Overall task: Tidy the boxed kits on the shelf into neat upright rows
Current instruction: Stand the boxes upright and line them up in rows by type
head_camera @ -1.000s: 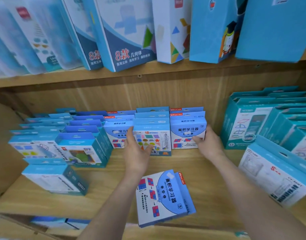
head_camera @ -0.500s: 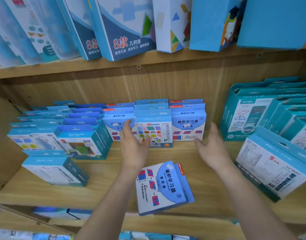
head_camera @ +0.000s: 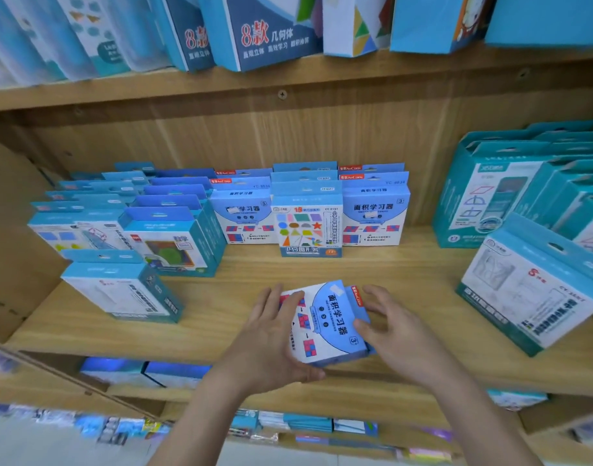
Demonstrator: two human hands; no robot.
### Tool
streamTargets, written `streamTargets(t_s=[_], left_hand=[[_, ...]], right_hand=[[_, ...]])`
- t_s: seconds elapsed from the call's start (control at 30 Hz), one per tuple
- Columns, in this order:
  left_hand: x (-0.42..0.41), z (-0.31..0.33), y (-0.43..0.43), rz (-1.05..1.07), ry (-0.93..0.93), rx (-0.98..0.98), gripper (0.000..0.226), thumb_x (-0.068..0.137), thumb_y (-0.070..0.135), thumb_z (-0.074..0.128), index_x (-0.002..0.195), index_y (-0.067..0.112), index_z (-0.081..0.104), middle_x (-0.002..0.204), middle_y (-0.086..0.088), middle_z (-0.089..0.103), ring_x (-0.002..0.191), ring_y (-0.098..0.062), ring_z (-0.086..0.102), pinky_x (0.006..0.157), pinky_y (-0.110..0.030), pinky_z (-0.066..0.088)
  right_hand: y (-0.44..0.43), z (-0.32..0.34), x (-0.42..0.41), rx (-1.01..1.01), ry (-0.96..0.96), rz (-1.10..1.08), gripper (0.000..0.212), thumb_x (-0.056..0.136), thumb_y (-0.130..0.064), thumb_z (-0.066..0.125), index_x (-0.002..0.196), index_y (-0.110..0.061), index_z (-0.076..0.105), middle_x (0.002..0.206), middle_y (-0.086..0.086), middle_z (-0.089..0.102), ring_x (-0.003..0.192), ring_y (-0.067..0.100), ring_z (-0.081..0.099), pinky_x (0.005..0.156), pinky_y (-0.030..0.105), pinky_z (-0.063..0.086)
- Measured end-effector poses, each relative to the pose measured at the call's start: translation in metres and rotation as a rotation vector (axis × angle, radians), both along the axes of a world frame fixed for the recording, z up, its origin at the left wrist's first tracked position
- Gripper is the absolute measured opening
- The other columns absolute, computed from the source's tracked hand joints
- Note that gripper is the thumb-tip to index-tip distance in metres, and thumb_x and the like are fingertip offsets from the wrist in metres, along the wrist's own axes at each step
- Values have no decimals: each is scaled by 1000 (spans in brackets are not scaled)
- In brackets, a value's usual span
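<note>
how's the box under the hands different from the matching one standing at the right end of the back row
The flat box lies face up near the shelf's front edge, its print turned sideways; the standing box is upright at the back, print level. The flat box is alone, with the left hand and right hand at its sides; the standing box fronts a row and nothing touches it. Both show the same blue-and-white front with red and blue squares.

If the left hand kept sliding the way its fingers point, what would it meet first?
The left hand already rests on the flat box. Past it, its fingers aim up toward the back rows, probably reaching the upright shapes box first, though depth is uncertain.
</note>
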State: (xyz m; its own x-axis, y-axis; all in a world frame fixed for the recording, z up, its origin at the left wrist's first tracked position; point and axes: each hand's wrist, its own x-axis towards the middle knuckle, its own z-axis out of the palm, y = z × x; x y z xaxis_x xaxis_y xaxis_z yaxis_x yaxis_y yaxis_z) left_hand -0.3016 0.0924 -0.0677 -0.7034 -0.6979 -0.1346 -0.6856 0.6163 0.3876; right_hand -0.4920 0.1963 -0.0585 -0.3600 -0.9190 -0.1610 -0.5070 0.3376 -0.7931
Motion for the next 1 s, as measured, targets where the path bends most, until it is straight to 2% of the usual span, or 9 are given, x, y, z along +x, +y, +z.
streamTargets(t_s=[0.1,0.17,0.23,0.33,0.43,0.53,0.6,0.73,1.0], left_hand=[[-2,-3,-3,-39,73,-45,116,54,64,77,144,36,10,146,7,16,136,-14,11,111,-28,25],[-4,-3,-1,-18,172,-71,112,49,67,75,140,41,15,129,11,29,122,-9,24,102,-24,32],[-9,-3,6,90,315,-60,107,45,68,72,136,42,23,121,14,34,114,-7,30,96,-22,32],[-23,-3,23,246,510,-126,97,45,69,67,131,36,36,116,13,42,107,-7,37,92,-22,30],[-45,-4,40,259,560,-200,96,48,71,65,130,29,39,115,6,47,106,-13,43,90,-24,31],[-55,-2,47,215,570,-103,100,51,72,66,137,33,31,128,7,38,119,-11,37,100,-26,33],[-55,2,43,149,594,-86,95,57,69,68,137,37,29,134,12,35,124,-5,31,104,-19,29],[-56,19,18,116,572,-200,85,70,39,77,141,32,30,146,9,29,136,-8,23,111,-17,18],[-65,57,-46,112,408,-407,83,72,24,79,143,22,35,154,1,23,141,-22,18,113,-27,12]], right_hand=[[2,-7,0,-42,-16,7,47,90,-28,61,132,-34,42,128,-18,56,121,1,50,94,19,42],[4,-3,2,-89,-155,-26,39,89,-25,64,118,-43,45,117,-25,56,111,-13,52,85,7,41],[8,3,3,-153,-367,-128,45,86,-24,68,114,-46,43,110,-26,56,92,-19,56,75,5,42],[12,11,2,-241,-567,-253,54,78,-24,74,121,-39,46,102,-9,70,73,-3,63,68,17,45],[11,17,5,-354,-640,-306,42,78,-3,73,108,-27,55,93,-4,74,79,2,69,60,13,49],[13,24,-2,-419,-539,-360,45,79,4,70,113,-20,53,97,-1,73,88,7,70,63,16,53],[11,30,-17,-433,-409,-370,45,82,4,68,110,-24,48,94,-7,72,85,-2,67,63,14,52],[-9,44,-53,-476,-142,-355,41,86,-1,64,107,-27,42,99,-11,68,89,-5,62,72,20,47],[-72,21,-85,-443,-67,-378,43,89,-1,59,125,-19,45,112,-6,59,106,11,53,83,26,39]])
